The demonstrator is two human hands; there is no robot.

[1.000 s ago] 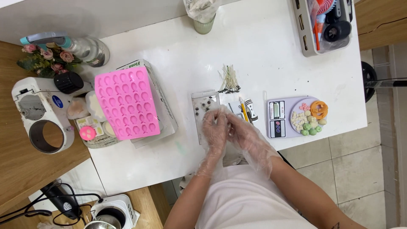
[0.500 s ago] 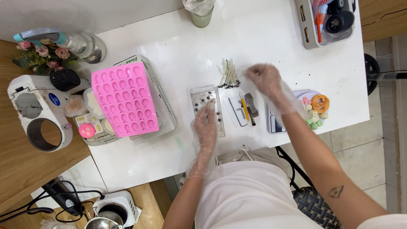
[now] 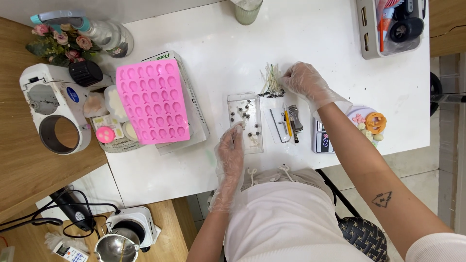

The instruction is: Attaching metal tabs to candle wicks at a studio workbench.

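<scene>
A clear rectangular mould [image 3: 246, 121] lies on the white table [image 3: 315, 53] with small dark pieces in it. My left hand [image 3: 230, 151], in a thin plastic glove, rests on the mould's near left edge. My right hand [image 3: 304, 80], also gloved, reaches to a loose bundle of thin pale wicks with dark ends [image 3: 271, 83] and its fingers pinch at the bundle's right side. Whether a wick is lifted I cannot tell.
A pink silicone mould [image 3: 153, 101] lies on a box to the left. Small tools [image 3: 289, 123] on a white card sit right of the clear mould. A scale [image 3: 324, 140] carries small coloured shapes [image 3: 370, 127]. A grey basket [image 3: 388, 26] stands at the far right, a white machine [image 3: 51, 114] at the left.
My hands parted from over the clear mould. The right hand went out to the wick bundle and closed on it; the left hand slid down to the mould's near left edge.
</scene>
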